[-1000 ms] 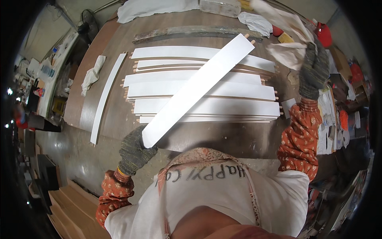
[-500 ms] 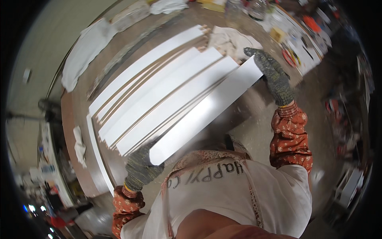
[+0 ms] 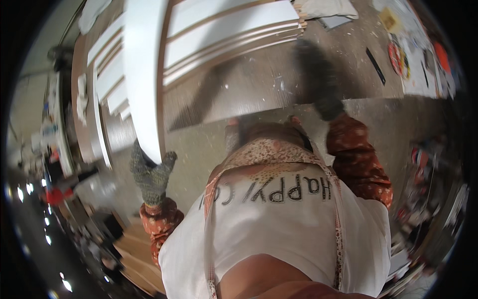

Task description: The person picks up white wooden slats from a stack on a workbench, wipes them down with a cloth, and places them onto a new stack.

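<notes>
A long white board (image 3: 144, 74) stands out over the pile, running from the top of the view down to my left hand. Its near end rests in the grip of my left hand (image 3: 152, 174), which wears a dark knit glove, thumb on one side and fingers on the other. My right hand (image 3: 318, 77), gloved alike, hovers above the bare brown tabletop and touches no board that I can see. Motion smears its fingers. Beneath and beyond the raised board lie several white boards (image 3: 234, 27) with brown edges, side by side and partly stacked.
The brown worktable (image 3: 249, 94) has its near edge just before my body. At right are a black strip (image 3: 375, 66), a yellow block (image 3: 390, 20) and red-handled tools (image 3: 396, 59) beside white sheets. A pale cloth (image 3: 326, 7) lies at the far side. A narrow white strip (image 3: 102, 129) sits at left.
The board has swung from lying slantwise between both hands to pointing away from me, held at its near end. My right hand has let go of its other end. The view has shifted.
</notes>
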`<state>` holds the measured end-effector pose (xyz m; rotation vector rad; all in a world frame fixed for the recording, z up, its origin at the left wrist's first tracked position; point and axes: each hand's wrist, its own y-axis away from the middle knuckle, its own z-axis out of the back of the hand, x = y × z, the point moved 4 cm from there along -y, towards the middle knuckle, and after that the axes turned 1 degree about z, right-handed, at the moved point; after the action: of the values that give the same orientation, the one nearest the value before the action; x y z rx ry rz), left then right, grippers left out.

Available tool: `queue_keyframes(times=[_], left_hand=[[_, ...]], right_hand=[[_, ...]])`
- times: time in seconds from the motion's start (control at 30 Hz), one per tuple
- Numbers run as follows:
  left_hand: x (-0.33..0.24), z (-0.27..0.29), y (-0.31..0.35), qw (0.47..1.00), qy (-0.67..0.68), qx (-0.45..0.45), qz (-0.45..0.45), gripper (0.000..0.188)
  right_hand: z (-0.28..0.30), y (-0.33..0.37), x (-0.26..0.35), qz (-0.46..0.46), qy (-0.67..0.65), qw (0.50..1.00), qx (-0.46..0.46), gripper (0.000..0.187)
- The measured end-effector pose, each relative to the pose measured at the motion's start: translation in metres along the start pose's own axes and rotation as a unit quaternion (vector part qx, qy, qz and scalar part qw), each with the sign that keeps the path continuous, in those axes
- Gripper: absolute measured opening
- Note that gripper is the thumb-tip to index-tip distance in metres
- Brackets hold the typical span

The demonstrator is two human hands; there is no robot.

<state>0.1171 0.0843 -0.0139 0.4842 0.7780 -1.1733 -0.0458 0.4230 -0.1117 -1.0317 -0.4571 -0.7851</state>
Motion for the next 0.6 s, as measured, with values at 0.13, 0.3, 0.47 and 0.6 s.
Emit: queue_keyframes(times=[0.13,0.3,0.47,0.6], left_hand=[[-0.03,-0.006,0.06,0.985,0.079,-0.088,0.123,0.058],[-0.051,-0.005,0.133,0.968,0.009,-0.176,0.177,0.051],[-0.062,-0.001,0.155,0.955,0.011,-0.222,0.198,0.049],[-0.059,-0.004,0.149,0.96,0.052,-0.219,0.169,0.048]], right_hand=[[-0.098,-0.012,0.117,-0.15,-0.178,0.867,0.441,0.038],[-0.087,-0.021,0.098,0.007,-0.119,0.906,0.407,0.039],[-0.129,-0.02,0.089,0.068,0.078,0.88,0.464,0.038],[-0.114,-0.002,0.159,0.085,-0.307,0.825,0.467,0.037]])
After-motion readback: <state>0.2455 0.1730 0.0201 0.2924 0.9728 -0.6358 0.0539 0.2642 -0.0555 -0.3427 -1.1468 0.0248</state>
